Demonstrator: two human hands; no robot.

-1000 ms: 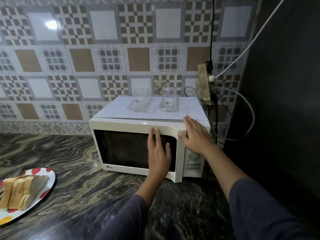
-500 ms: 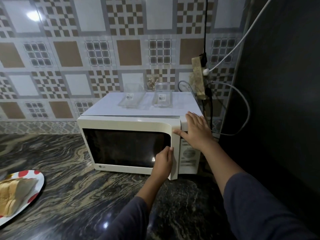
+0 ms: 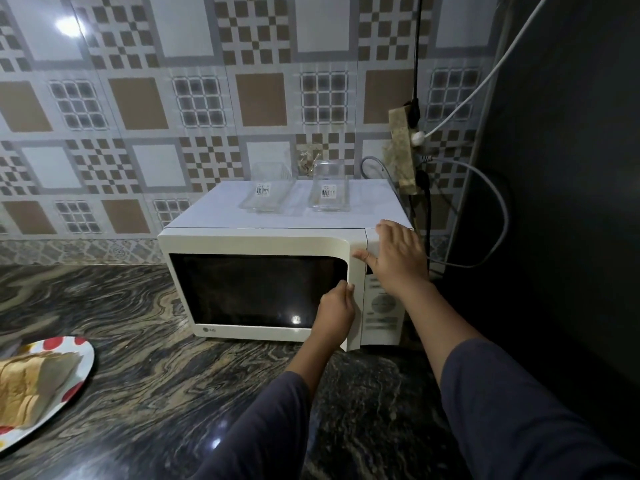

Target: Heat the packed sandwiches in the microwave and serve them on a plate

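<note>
A white microwave (image 3: pixel 263 244) stands on the dark marbled counter with its door closed. My left hand (image 3: pixel 335 315) curls its fingers round the right edge of the microwave door. My right hand (image 3: pixel 398 258) lies flat with straight fingers on the microwave's top right corner, above the control panel. At the far left, sandwiches (image 3: pixel 31 386) lie on a white plate with red dots (image 3: pixel 74 386), cut off by the frame edge. Two clear plastic sandwich packs (image 3: pixel 266 190) (image 3: pixel 328 190), which look empty, lie on top of the microwave.
A socket strip (image 3: pixel 403 150) with black and white cables hangs on the tiled wall just right of the microwave. A dark panel (image 3: pixel 561 168) fills the right side. The marbled counter (image 3: pixel 166 393) stretches in front of the microwave.
My left hand slid from flat on the door glass down to the door's right edge and curled round it. My right hand stayed on the top corner. The view shifted slightly.
</note>
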